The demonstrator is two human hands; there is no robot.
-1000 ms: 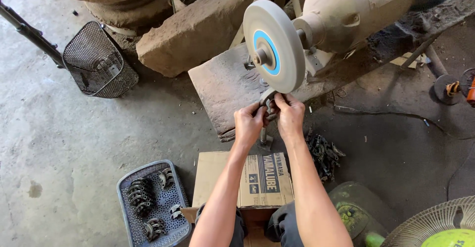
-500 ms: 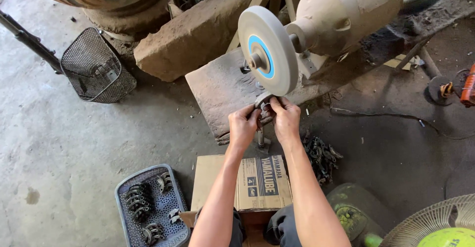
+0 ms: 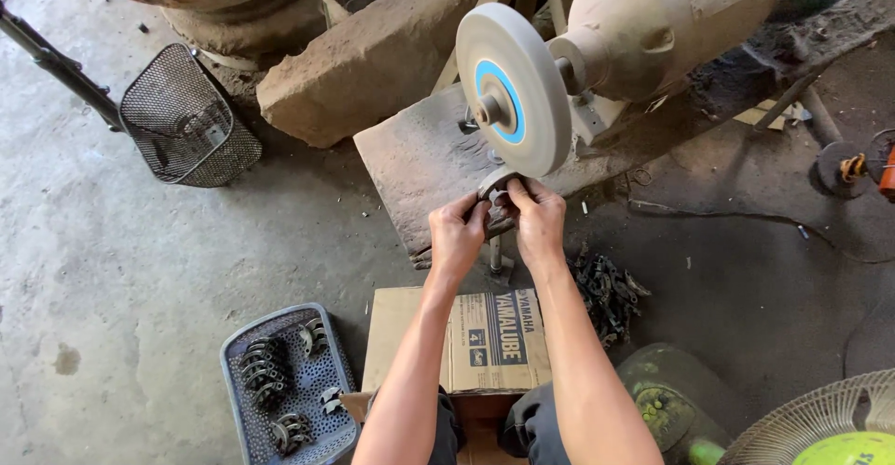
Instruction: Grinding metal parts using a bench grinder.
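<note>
My left hand (image 3: 457, 234) and my right hand (image 3: 540, 220) together grip a small curved metal part (image 3: 496, 188). The part is pressed against the lower rim of a pale grinding wheel (image 3: 511, 88) with a blue centre ring. The wheel sits on the shaft of a beige bench-grinder motor (image 3: 662, 22) mounted on a dusty slab (image 3: 419, 162). Whether the wheel turns cannot be told. Most of the part is hidden between my fingers.
A grey perforated plastic basket (image 3: 244, 400) with several metal parts lies by my left knee. A cardboard box (image 3: 410, 335) sits in front of me. A heap of dark metal pieces (image 3: 608, 288) lies right of my arm. A wire basket (image 3: 186, 129) and a stone block (image 3: 373, 50) stand further off.
Both hands stay on the part at the wheel's lower rim. The view has shifted slightly, with the grinder now a little lower and more central.
</note>
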